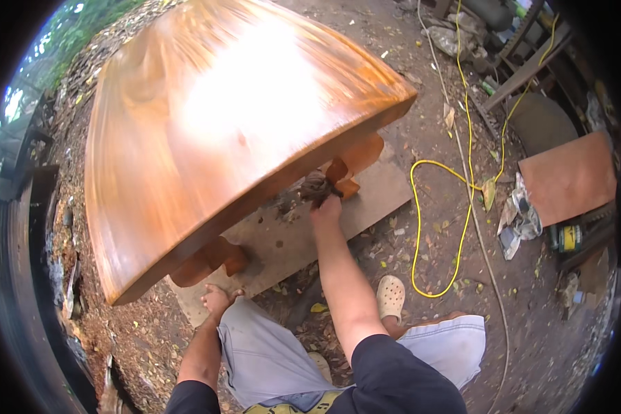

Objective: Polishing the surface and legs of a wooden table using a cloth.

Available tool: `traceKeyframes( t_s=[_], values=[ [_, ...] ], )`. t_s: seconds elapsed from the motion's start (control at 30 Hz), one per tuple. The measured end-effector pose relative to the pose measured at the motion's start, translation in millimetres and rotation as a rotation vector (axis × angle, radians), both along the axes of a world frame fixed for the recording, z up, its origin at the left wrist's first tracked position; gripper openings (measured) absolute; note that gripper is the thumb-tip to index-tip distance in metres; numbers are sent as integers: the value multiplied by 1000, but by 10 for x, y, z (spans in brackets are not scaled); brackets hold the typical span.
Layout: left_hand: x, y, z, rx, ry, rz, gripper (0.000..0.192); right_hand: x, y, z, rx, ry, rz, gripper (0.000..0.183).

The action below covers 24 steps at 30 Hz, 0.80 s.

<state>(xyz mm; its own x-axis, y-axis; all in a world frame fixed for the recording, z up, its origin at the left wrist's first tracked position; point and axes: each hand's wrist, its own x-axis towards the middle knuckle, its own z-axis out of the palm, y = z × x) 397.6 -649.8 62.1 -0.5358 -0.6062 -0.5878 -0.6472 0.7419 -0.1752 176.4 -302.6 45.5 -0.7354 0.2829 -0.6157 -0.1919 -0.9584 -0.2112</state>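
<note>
A large, glossy wooden table (150, 171) with carved, orange-brown legs fills the upper left and middle, light glaring off its top. Under its near edge, my right hand (327, 207) grips a dark, crumpled rag (316, 187) against the right leg (359, 155). My left hand (218, 300) is by my knee, just below the left leg (209, 261), its fingers apart and nothing seen in them. Both legs are over a flat board (284, 246) on the ground; shadow and the tabletop hide part of their undersides.
A yellow cord (416, 233) loops over the dirt at right, beside a grey cable (478, 227). Further right are a reddish square board (569, 178), crumpled plastic (520, 222) and a can with a yellow label (569, 238). Dark metal sheeting (10, 269) stands at far left.
</note>
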Motion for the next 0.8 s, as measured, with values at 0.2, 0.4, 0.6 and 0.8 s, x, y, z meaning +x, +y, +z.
traceKeyframes(
  t_s=[0.2, 0.4, 0.6, 0.8],
  values=[
    [-37, 80, 172, 2, 12, 19, 144, -90, -74, 115, -102, 104, 27, 30],
    [-59, 120, 214, 4, 11, -3, 143, -92, -100, 441, -73, 202, -6, 31],
    [-51, 81, 183, 3, -48, 9, 143, -73, -56, 786, -61, 233, -41, 29],
    [-24, 39, 125, 4, -28, 9, 143, -203, -37, 863, -48, 217, -54, 27]
  ],
)
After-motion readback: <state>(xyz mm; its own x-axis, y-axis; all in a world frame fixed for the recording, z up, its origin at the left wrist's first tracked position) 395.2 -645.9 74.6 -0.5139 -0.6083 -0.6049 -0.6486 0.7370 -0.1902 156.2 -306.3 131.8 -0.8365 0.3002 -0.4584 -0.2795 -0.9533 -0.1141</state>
